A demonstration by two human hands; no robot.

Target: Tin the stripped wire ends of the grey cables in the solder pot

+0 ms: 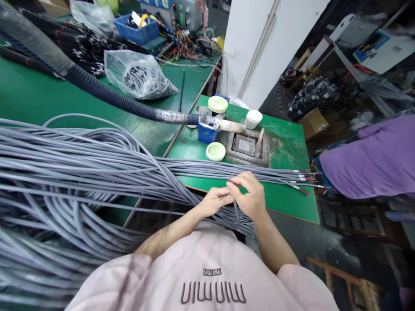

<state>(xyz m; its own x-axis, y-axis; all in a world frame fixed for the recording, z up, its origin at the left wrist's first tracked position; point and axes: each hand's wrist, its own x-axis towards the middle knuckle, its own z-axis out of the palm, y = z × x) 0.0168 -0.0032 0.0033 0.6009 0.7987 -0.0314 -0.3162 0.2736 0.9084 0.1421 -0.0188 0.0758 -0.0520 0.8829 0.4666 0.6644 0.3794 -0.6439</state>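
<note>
While the left hand [216, 201] pinches the wires [223, 197], the right hand [249, 194], fingertips also closed on them, is nearer the cable [236, 211], which hangs lengthwise between both toward the body.

Wiring workshop, green worktops [288, 140], heaped gray cables [81, 157], ribbed hose [113, 97], tangled colored wires [184, 43], blue bin [138, 34]
</note>
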